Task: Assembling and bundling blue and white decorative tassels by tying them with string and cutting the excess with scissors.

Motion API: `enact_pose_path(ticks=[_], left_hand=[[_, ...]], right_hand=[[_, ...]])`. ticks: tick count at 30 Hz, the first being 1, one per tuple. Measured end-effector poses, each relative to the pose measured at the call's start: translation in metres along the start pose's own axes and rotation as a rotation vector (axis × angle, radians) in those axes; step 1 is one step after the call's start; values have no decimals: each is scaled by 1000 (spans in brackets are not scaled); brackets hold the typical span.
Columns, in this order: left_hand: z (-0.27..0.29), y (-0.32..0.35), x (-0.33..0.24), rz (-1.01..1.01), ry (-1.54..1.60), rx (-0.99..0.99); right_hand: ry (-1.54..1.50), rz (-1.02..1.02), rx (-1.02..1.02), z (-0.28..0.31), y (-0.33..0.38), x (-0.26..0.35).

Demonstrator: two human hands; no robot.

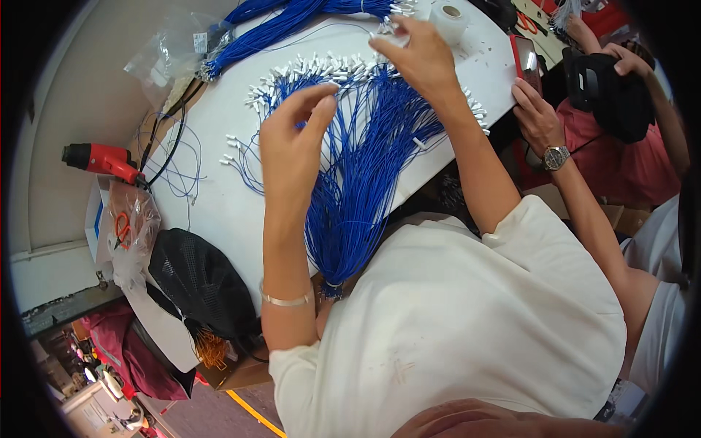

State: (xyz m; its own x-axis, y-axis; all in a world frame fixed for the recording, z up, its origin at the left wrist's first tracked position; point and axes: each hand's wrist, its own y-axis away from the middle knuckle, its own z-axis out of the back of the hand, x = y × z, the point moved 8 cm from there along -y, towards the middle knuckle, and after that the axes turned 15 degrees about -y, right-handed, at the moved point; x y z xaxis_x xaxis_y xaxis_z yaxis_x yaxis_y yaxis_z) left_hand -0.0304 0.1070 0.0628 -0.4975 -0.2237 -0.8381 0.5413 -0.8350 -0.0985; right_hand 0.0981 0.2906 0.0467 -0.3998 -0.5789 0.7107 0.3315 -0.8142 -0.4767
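Blue wires (358, 168) w/ white tips (314, 69) on tbl (226, 219); L hand (293, 131) & R hand (427, 64) half-curled, can't tell if gripping.

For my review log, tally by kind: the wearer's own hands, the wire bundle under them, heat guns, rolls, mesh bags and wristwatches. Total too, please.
Own hands, left hand and right hand: 2
Blue wire bundle: 1
Red heat gun: 1
Whitish roll: 1
Black mesh bag: 1
Wristwatch: 1
Total: 7
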Motion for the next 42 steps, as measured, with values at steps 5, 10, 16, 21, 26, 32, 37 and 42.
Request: enact_pose_path(ticks=[5,10,16,21,26,32,37,42], left_hand=[[-58,-66,12,-70,-43,84],[-87,-90,18,-170,-350,46],[-96,-88,8,-297,-387,-5],[-93,-83,11,-212,-216,9],[-93,-80,19,-70,-71,46],[-91,-84,22,-141,-85,-42],[-95,-83,18,-151,-96,-5],[-95,-83,26,-151,38,18]], right_hand=[[-20,-108,131,-13,12,-36],[-113,-95,98,-9,17,-39],[-565,-154,55,-5,23,-42],[-767,-155,12,-5,25,-37],[-746,-137,0,-4,24,-37],[-647,-141,75,-6,24,-32],[-634,-154,87,-8,23,-36],[-638,-169,93,-11,24,-34]])
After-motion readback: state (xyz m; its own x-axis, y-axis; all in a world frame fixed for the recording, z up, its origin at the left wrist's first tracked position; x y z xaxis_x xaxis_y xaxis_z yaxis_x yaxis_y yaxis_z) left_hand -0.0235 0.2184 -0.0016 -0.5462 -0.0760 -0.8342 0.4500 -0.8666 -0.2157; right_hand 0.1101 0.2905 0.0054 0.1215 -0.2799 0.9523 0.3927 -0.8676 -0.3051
